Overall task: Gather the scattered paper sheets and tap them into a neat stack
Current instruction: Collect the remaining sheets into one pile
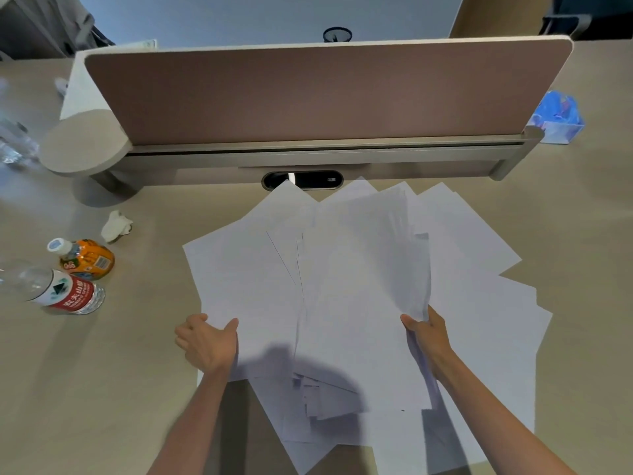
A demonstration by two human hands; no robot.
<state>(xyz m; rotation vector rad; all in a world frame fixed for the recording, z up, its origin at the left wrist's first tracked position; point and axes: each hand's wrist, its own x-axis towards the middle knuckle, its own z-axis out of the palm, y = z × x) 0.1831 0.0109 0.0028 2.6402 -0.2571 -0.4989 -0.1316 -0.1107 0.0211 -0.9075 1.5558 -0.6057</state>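
Head camera: White paper sheets (342, 286) lie fanned and overlapping across the middle of a pale wood bench (102, 389), spreading from the near edge up towards a cable port (303, 180) set in the bench top. The person's left hand (207, 341) holds the left edge of the spread, thumb laid on top and fingers (186, 332) curled at the edge. The right hand (430, 337) grips a bundle of sheets lifted off the pile, thumb on the upper face and the other fingers hidden beneath; the bundle rises at a tilt above the sheets that lie flat. A brown partition screen (308, 94) stands across the bench behind the papers. To the left sit a small orange-labelled bottle (85, 258), a red-labelled water bottle (66, 293) lying on its side and a crumpled tissue (116, 226). A blue packet (558, 116) rests at the screen's far right end.
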